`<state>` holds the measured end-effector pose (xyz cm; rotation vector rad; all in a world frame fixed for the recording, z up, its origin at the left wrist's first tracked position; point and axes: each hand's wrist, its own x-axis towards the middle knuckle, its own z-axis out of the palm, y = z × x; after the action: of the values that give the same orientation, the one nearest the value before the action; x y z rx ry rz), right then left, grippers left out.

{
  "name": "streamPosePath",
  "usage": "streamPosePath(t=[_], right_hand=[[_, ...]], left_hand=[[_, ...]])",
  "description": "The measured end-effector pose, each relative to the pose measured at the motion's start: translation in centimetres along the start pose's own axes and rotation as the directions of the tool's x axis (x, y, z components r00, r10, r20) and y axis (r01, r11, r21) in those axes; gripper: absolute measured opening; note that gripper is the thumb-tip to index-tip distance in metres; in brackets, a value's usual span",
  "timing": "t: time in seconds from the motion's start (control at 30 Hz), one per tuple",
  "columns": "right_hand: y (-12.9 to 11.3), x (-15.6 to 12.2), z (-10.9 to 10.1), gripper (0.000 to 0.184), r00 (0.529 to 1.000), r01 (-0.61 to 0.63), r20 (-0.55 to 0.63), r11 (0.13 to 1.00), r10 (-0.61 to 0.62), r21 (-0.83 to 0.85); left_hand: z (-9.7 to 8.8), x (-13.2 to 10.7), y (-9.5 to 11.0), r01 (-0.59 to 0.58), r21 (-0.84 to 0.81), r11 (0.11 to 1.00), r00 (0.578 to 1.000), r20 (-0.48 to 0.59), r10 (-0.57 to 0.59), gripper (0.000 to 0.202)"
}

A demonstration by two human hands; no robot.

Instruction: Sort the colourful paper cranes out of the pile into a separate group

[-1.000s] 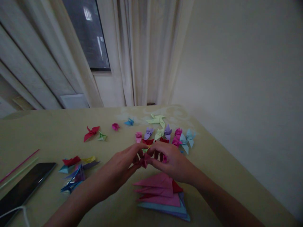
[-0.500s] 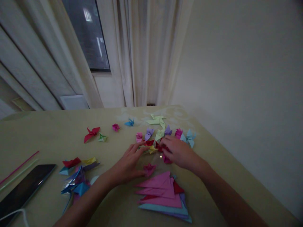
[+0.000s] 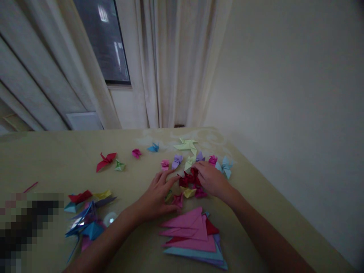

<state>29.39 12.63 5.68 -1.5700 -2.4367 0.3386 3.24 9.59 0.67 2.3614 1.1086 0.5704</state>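
My left hand (image 3: 157,195) lies on the yellow-green table (image 3: 57,167) with its fingers spread, the fingertips beside a cluster of small folded paper pieces (image 3: 190,185) in dark red, yellow and pink. A pink folded piece (image 3: 178,199) sits just by its thumb. My right hand (image 3: 209,178) rests on the right side of the same cluster, fingers curled over the dark red pieces; I cannot make out whether it grips one. A stack of folded paper triangles (image 3: 193,237), pink, red and blue, lies near me below both hands.
Beyond the hands stands a row of small origami shapes (image 3: 199,159) in purple, green, pink and light blue. A red paper crane (image 3: 105,160) and a green piece (image 3: 120,165) lie at the left. A pile of blue and red folded papers (image 3: 85,216) sits near left. Curtains and a window rise behind.
Both hands were raised together, pinching a pink folded piece. They have dropped to the table; the pink piece lies by my left thumb and my right hand has reached onto the cluster.
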Motion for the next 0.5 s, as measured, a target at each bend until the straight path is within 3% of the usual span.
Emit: streamPosePath(t=[0.17, 0.3, 0.43, 0.5], right_hand=[[-0.1, 0.0, 0.5, 0.037, 0.997, 0.033, 0.063, 0.999, -0.034, 0.014], [-0.3, 0.0, 1.0, 0.040, 0.996, 0.091, -0.005, 0.989, -0.091, 0.116], [-0.4, -0.2, 1.2, 0.047, 0.982, 0.158, 0.052, 0.943, -0.181, 0.294], [0.1, -0.2, 0.3, 0.048, 0.983, 0.136, 0.065, 0.927, -0.169, 0.349]], left_hand=[[0.7, 0.1, -0.1, 0.001, -0.090, 0.996, 0.996, 0.094, 0.008, 0.101], [0.7, 0.1, 0.3, 0.014, -0.131, 0.991, 0.998, 0.063, -0.006, 0.103], [0.5, 0.0, 0.8, 0.019, -0.136, 0.990, 0.995, 0.101, -0.005, 0.116], [0.3, 0.0, 1.0, 0.007, -0.129, 0.992, 0.995, 0.102, 0.006, 0.116]])
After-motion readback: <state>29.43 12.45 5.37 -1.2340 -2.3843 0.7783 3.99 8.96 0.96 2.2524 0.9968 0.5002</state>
